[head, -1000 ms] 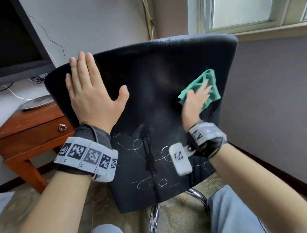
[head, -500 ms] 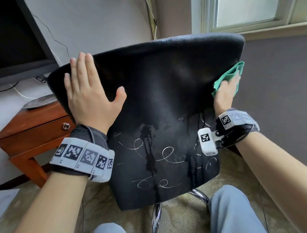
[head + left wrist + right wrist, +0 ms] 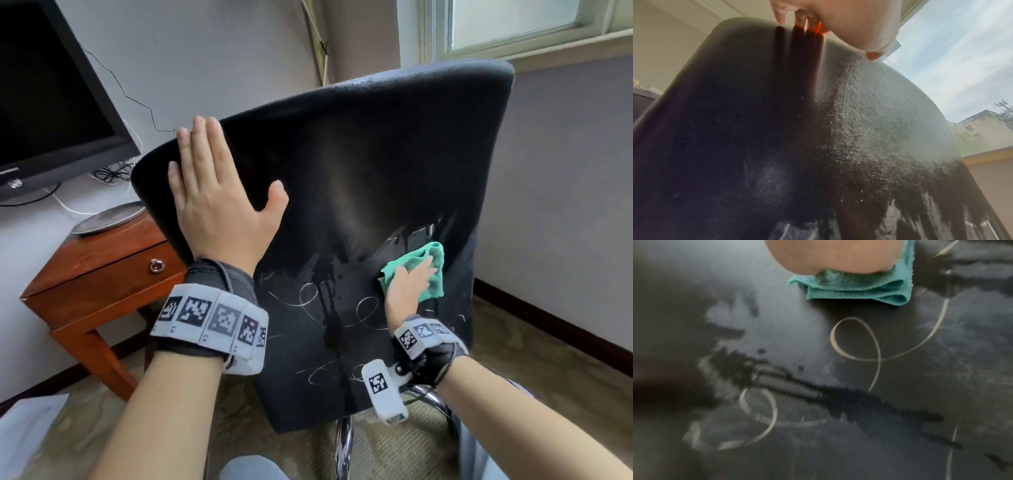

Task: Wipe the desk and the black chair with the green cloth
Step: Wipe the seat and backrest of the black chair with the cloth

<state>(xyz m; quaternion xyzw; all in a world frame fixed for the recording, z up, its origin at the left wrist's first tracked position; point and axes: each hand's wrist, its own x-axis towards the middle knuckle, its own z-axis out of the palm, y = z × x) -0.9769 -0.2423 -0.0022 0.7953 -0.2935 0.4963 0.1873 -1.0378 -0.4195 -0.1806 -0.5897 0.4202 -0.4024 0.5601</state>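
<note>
Head view shows the right hand point(image 3: 409, 286) pressing the folded green microfibre cloth point(image 3: 426, 270) flat against the lower right of the black chair's padded leatherette back point(image 3: 359, 178). Half a second ago that cloth was up at the right edge of the backrest, and a second ago on its upper right face, so the stroke has swept out to the edge and dropped lower. It now sits just above the white looping scribbles point(image 3: 363, 308) and beside the dark wet streaks point(image 3: 325, 291) running down the panel. I judge the upper back largely covered, while the marked lower part remains to be wiped.

The left hand point(image 3: 219, 202) lies open, fingers straight and together, palm braced on the upper left of the backrest, much as before; it steadies the chair. The right hand's fingers are spread over the cloth, pressing rather than pinching.

Right wrist view shows the cloth's plush, ribbed pile doubled into soft layers, and thin chalky loops on a finely grained, matte surface with glossy wet patches. Left wrist view shows that pebbled grain catching window light. A reddish wooden desk point(image 3: 99, 274) with a ring-pull drawer stands to the left, well apart from the cloth.
</note>
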